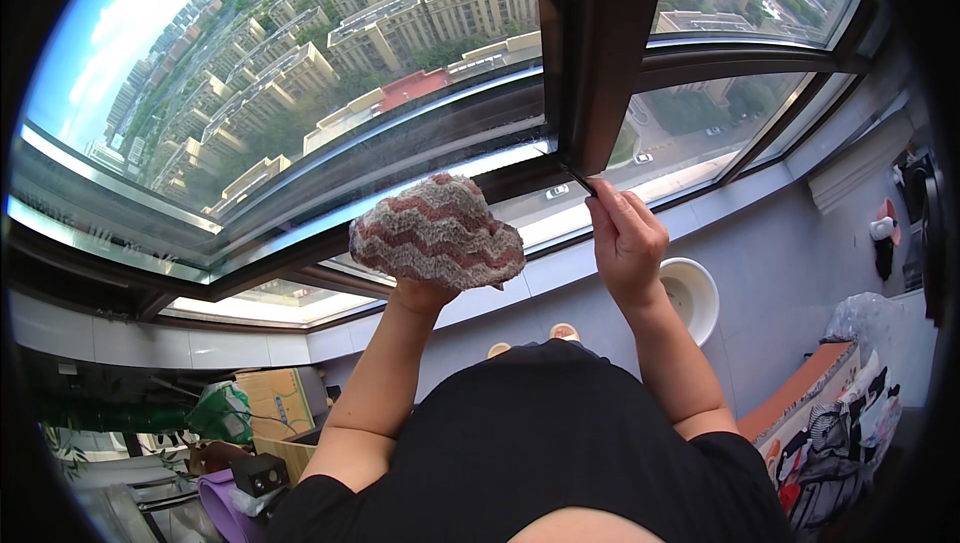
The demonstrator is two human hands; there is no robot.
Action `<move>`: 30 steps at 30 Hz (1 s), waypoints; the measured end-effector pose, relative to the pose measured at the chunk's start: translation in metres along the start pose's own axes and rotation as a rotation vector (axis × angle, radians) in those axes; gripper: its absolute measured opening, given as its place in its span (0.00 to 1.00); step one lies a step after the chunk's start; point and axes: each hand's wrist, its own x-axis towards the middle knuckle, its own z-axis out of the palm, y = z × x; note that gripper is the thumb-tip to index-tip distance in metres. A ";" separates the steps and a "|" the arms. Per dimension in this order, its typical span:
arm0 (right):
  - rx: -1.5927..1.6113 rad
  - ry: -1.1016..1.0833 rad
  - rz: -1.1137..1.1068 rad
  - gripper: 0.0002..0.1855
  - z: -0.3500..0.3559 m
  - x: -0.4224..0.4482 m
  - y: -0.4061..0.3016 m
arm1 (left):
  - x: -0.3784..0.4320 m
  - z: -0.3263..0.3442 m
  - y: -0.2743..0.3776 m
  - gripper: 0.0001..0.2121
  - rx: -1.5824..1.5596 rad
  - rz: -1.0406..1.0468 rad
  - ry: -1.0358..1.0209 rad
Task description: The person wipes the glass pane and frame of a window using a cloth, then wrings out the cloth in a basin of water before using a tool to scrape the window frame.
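Observation:
My left hand (424,297) is under a bunched plush cloth (439,234) with grey and dusty-pink zigzag stripes, which covers most of its fingers. The cloth is in front of the lower rail of the dark window frame (600,55). Between the thumb and fingers of my right hand (628,239) is a thin dark strip or tool (579,181). Its far end meets the frame near the lower corner of the large window pane (420,33); what exactly it is I cannot tell.
A white tiled sill (675,222) runs below the windows. On the grey floor a white basin (694,299) stands right of my feet. Laundry (832,430) hangs at lower right. A cardboard box (274,400), a black box (260,474) and a purple rolled mat (217,502) crowd the lower left.

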 end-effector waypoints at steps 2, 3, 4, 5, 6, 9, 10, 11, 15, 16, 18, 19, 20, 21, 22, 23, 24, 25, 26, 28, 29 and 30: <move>-0.005 0.007 0.018 0.10 0.000 -0.001 0.001 | 0.002 -0.001 0.012 0.28 0.799 0.162 0.044; -0.008 0.010 0.028 0.10 0.000 -0.001 0.001 | 0.006 -0.001 0.018 0.28 1.017 0.216 0.055; 0.025 0.073 0.030 0.11 0.002 0.000 0.005 | 0.009 -0.001 0.023 0.28 1.234 0.272 0.079; 0.013 0.054 0.020 0.11 0.002 0.000 0.004 | 0.011 0.000 0.026 0.27 1.271 0.301 0.092; 0.001 0.035 0.011 0.11 0.001 0.000 0.003 | 0.011 0.001 0.025 0.27 1.263 0.312 0.101; 0.000 0.006 0.006 0.11 0.003 -0.001 0.003 | 0.007 -0.002 0.018 0.27 1.163 0.307 0.118; 0.004 0.020 0.011 0.11 0.003 0.000 0.002 | 0.006 -0.002 0.018 0.27 1.170 0.294 0.113; 0.005 0.035 0.017 0.11 0.002 0.002 0.002 | 0.006 -0.001 0.018 0.27 1.174 0.282 0.105; 0.002 0.031 -0.037 0.10 0.006 0.000 0.004 | -0.007 -0.003 -0.001 0.28 1.075 0.185 0.036; 0.011 0.017 -0.011 0.10 0.006 -0.002 0.003 | -0.012 -0.005 -0.005 0.28 0.813 0.083 0.047; 0.009 0.043 0.006 0.09 0.005 0.001 0.003 | -0.011 -0.004 -0.001 0.28 0.526 0.000 0.062; 0.009 0.056 0.014 0.09 0.004 0.002 0.004 | -0.008 -0.004 0.002 0.28 0.502 0.016 0.069; -0.005 0.053 0.015 0.09 0.004 0.003 0.005 | 0.001 -0.001 0.011 0.28 0.716 0.146 0.076; -0.011 0.037 0.006 0.10 0.005 0.002 0.006 | 0.008 0.000 0.016 0.28 0.929 0.278 0.083; -0.016 0.020 -0.003 0.10 0.006 -0.002 0.007 | 0.007 0.001 0.016 0.27 0.989 0.277 0.076; -0.018 0.014 -0.025 0.10 0.007 -0.002 0.007 | 0.007 0.000 0.017 0.27 1.042 0.276 0.084; -0.024 0.003 -0.018 0.10 0.007 -0.003 0.006 | 0.007 0.000 0.017 0.27 1.093 0.272 0.091; -0.012 0.012 -0.011 0.09 0.005 -0.001 0.004 | 0.006 0.001 0.016 0.27 1.141 0.267 0.098; -0.014 0.027 -0.007 0.09 0.004 0.001 0.003 | 0.006 0.001 0.017 0.27 1.202 0.295 0.100; -0.015 0.036 0.010 0.08 0.003 0.004 0.000 | 0.009 0.002 0.023 0.26 1.337 0.355 0.135; -0.006 0.042 0.000 0.09 0.005 0.003 0.001 | 0.014 0.004 0.026 0.25 1.109 0.361 0.145; 0.009 -0.013 0.007 0.09 0.004 0.001 0.000 | 0.014 0.005 0.027 0.24 1.190 0.339 0.139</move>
